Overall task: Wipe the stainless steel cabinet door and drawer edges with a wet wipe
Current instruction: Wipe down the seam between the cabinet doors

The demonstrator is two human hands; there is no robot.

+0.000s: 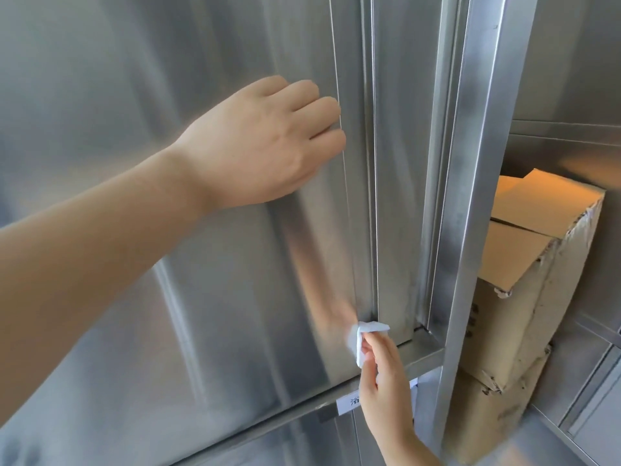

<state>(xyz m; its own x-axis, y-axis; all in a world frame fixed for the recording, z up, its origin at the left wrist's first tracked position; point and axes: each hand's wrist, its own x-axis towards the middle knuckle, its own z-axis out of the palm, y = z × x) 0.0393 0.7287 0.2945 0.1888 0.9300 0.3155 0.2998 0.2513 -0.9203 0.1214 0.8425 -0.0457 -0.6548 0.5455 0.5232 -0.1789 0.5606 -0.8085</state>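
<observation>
A stainless steel cabinet door fills the left and middle of the view. My left hand grips its right vertical edge, fingers curled round the edge. Lower down, my right hand pinches a folded pale blue wet wipe and holds it against the bottom corner of that door edge, where the edge meets the horizontal frame rail.
A steel upright post stands right of the door. Behind it a worn cardboard box sits on a cabinet shelf. A white paper label is stuck on the rail below the door. Another steel panel lies underneath.
</observation>
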